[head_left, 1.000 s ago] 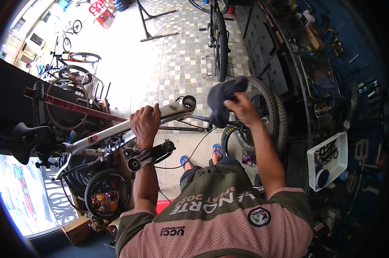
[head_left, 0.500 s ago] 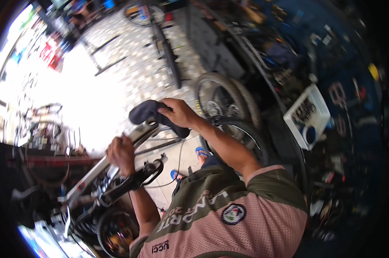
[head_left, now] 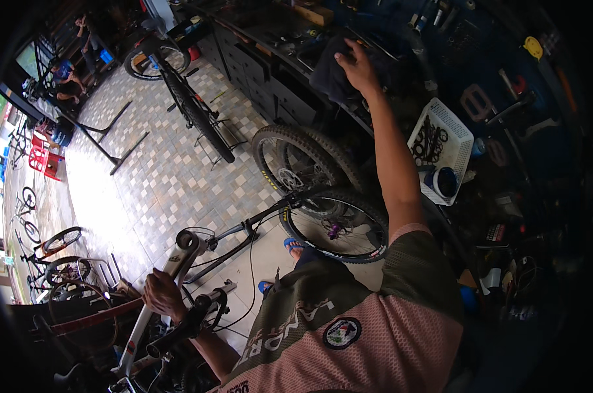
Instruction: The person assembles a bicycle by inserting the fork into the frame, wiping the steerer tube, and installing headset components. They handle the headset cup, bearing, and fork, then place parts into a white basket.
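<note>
My left hand (head_left: 164, 293) is wrapped round the pale tube of a bicycle frame (head_left: 136, 334), just below its open round head tube (head_left: 187, 241). Over the workbench at the right, my right arm reaches out. There my right hand (head_left: 358, 68) rests on a dark cloth (head_left: 328, 71), thumb and forefinger apart. Its other fingers are partly hidden. Beside my left wrist a black bicycle part (head_left: 195, 314) sits close to the frame, with cables hanging near it.
Bicycle wheels (head_left: 296, 160) lean by the bench's dark drawers (head_left: 240, 59). A white basket (head_left: 463, 141) holds small parts and a tub. An upturned bicycle (head_left: 195, 111) stands on the tiled floor. Two people (head_left: 67, 75) are far left, near a red chair (head_left: 44, 160).
My right hand has carried the dark cloth from the frame's head tube to the workbench, and its fingers have spread. My left hand still grips the tube. The view has shifted.
</note>
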Action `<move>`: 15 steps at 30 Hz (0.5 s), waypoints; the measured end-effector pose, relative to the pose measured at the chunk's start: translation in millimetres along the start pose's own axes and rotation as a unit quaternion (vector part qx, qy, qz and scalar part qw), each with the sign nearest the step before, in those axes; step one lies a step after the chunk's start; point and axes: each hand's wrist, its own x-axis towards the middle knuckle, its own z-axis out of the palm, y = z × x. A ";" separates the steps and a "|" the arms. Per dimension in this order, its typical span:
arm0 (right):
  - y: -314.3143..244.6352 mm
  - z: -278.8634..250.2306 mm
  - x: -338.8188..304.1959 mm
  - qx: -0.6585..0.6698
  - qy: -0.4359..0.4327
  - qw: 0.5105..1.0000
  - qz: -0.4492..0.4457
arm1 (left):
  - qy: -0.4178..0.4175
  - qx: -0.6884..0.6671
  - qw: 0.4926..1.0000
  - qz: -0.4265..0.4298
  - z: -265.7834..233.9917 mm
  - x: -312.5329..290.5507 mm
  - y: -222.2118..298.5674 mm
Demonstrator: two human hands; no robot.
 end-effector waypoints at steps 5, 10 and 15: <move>74.4 -43.7 6.3 -0.344 -0.035 0.938 0.015 | 0.021 0.021 0.999 0.029 4.4 3.4 -3.1; 143.5 -132.0 -1.8 -0.454 0.055 0.876 0.151 | 0.050 0.026 0.998 0.038 12.5 -2.4 -9.6; 184.8 -180.4 -22.4 -0.665 -0.007 0.718 0.207 | 0.011 0.012 1.000 0.006 8.7 -2.0 -0.5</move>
